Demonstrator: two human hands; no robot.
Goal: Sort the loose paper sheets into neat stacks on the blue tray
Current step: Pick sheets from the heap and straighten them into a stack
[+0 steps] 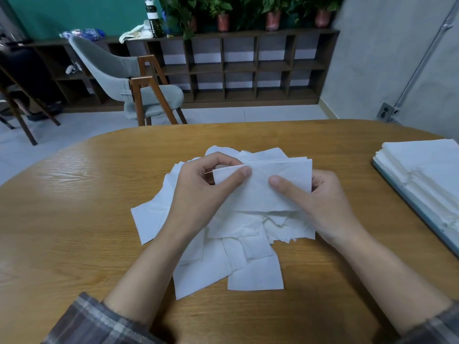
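Note:
A heap of loose white paper sheets (231,244) lies spread on the middle of the wooden table. Above it, both hands hold a small bundle of white sheets (258,187). My left hand (198,192) pinches the bundle's left edge between thumb and fingers. My right hand (320,202) grips its right side, thumb on top and fingers behind. The blue tray (407,204) sits at the right edge of the table, with neat stacks of white sheets (427,167) on it.
The oval wooden table (74,219) fills the foreground. Beyond its far edge stand a grey chair with wooden legs (129,78) and a low dark shelf unit (248,68) with potted plants on top. A grey wall rises at right.

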